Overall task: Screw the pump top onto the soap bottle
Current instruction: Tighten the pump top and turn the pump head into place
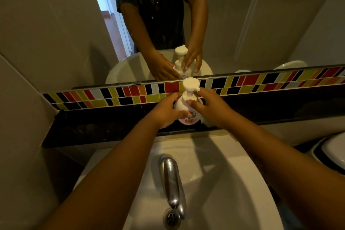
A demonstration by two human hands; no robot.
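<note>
A white soap bottle (181, 105) with a pink label stands upright on the dark ledge (93, 132) behind the sink. The white pump top (190, 85) sits on its neck, nozzle pointing right. My left hand (166, 112) wraps the bottle's left side and front. My right hand (211, 107) is at the bottle's right shoulder, thumb and fingertips beside the pump's collar, a fingertip touching the nozzle. Whether the collar is threaded on stays hidden by my fingers.
A chrome tap (171, 179) and drain (170, 217) sit in the white sink (233, 183) below my arms. A band of coloured tiles (261, 82) runs under the mirror (242, 24), which reflects both hands and the bottle. A white object (334, 151) lies at the right.
</note>
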